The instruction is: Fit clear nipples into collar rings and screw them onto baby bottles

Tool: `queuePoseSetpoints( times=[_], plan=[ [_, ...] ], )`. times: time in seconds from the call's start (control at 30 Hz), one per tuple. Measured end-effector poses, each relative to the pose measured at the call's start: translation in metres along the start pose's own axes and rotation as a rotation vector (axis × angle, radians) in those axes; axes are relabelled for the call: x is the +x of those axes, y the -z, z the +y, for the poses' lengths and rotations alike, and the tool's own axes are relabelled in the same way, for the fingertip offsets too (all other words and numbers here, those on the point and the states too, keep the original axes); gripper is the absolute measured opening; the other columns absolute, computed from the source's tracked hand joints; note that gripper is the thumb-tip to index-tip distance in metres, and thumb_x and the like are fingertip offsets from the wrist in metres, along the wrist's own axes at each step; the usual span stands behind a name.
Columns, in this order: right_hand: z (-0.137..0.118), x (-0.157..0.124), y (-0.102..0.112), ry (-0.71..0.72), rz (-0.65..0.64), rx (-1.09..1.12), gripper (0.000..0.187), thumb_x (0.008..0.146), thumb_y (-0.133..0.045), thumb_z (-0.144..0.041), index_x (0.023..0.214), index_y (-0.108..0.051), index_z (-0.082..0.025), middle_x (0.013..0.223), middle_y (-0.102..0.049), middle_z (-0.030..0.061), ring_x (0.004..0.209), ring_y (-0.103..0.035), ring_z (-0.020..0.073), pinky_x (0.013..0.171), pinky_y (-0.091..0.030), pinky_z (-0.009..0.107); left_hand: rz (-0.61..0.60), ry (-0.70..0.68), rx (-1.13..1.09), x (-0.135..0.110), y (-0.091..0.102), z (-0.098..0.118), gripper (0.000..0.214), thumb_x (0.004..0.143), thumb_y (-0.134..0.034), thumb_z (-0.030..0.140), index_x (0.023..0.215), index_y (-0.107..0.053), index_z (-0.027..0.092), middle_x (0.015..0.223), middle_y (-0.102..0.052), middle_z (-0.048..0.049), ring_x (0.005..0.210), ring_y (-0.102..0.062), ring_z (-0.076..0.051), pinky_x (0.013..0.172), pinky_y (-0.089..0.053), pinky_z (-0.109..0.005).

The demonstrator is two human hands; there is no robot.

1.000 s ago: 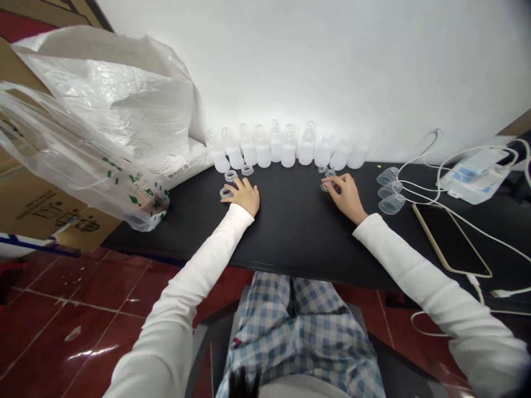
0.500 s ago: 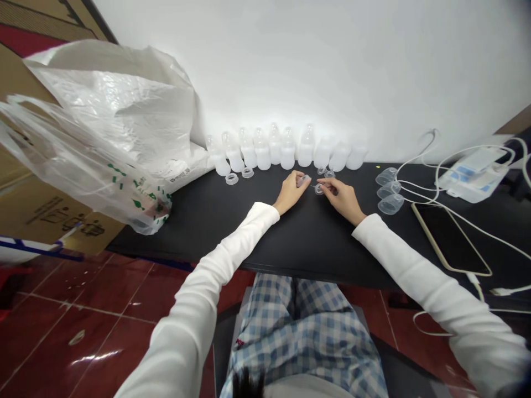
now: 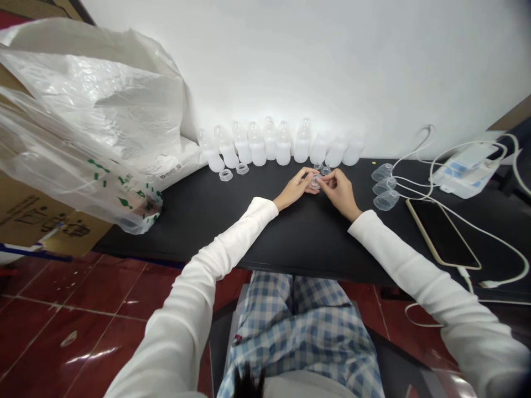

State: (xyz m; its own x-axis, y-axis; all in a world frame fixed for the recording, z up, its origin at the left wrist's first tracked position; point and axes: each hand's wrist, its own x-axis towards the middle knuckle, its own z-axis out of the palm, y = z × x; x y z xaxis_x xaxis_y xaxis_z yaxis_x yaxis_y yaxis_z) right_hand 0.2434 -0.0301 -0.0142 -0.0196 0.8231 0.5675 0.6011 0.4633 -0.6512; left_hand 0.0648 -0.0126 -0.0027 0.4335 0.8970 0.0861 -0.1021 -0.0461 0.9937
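My left hand [image 3: 293, 189] is closed around a small translucent bottle ring [image 3: 315, 181] above the black table. From the other side my right hand [image 3: 341, 194] pinches at the same spot with thumb and fingers. A clear round piece, apparently a bottle nipple, is at the ring, mostly hidden by my fingers. Just behind my hands lie clear nipples [image 3: 326, 170]. Two loose rings [image 3: 226, 175] rest to the left, before a row of white baby bottles [image 3: 283, 150]. Most of these bottles wear clear domed caps; the ones on the right [image 3: 353, 151] have none visible.
Three clear domed caps [image 3: 385, 200] lie at right, beside white cables [image 3: 418, 195] and a phone [image 3: 443, 233]. Farther back sits a white-and-blue box [image 3: 467, 168]. A large white bag [image 3: 112, 99] and a clear printed bag [image 3: 124, 202] stand at left. A wall backs the table [image 3: 274, 237].
My hands have come together, bringing the ring in the left and the clear piece in the right to one spot. The view has shifted slightly.
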Motion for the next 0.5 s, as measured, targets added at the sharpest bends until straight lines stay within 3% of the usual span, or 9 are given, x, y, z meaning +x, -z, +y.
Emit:
queuePoseSetpoints(
  times=[0.17, 0.33, 0.5],
  plan=[
    [0.007, 0.005, -0.009, -0.018, -0.014, 0.0, 0.033, 0.093, -0.064, -0.056, 0.094, -0.055, -0.023, 0.091, -0.061, 0.0045, 0.07, -0.054, 0.0177, 0.074, -0.052, 0.038, -0.004, -0.033, -0.015, 0.006, 0.003, -0.008, 0.021, 0.106, -0.052, 0.032, 0.122, -0.057, 0.02, 0.099, -0.075, -0.0039, 0.085, -0.076, -0.012, 0.093, -0.062, -0.031],
    [0.009, 0.016, -0.025, -0.057, -0.091, 0.111, 0.041, 0.096, -0.058, -0.06, 0.113, -0.057, -0.022, 0.098, -0.062, 0.0058, 0.071, -0.056, 0.0172, 0.074, -0.053, 0.038, 0.103, -0.008, -0.015, 0.014, 0.008, -0.025, 0.039, 0.102, -0.061, 0.037, 0.132, -0.043, 0.019, 0.097, -0.077, -0.0058, 0.079, -0.077, -0.014, 0.097, -0.061, -0.04],
    [0.008, 0.023, -0.028, 0.026, -0.174, 0.118, 0.038, 0.099, -0.051, -0.058, 0.098, -0.064, -0.022, 0.096, -0.061, 0.0066, 0.084, -0.057, 0.0198, 0.086, -0.05, 0.04, 0.117, 0.001, 0.03, 0.015, 0.01, -0.027, 0.029, 0.104, -0.056, 0.033, 0.125, -0.041, 0.02, 0.099, -0.076, -0.0054, 0.075, -0.075, -0.012, 0.092, -0.062, -0.037]
  ],
)
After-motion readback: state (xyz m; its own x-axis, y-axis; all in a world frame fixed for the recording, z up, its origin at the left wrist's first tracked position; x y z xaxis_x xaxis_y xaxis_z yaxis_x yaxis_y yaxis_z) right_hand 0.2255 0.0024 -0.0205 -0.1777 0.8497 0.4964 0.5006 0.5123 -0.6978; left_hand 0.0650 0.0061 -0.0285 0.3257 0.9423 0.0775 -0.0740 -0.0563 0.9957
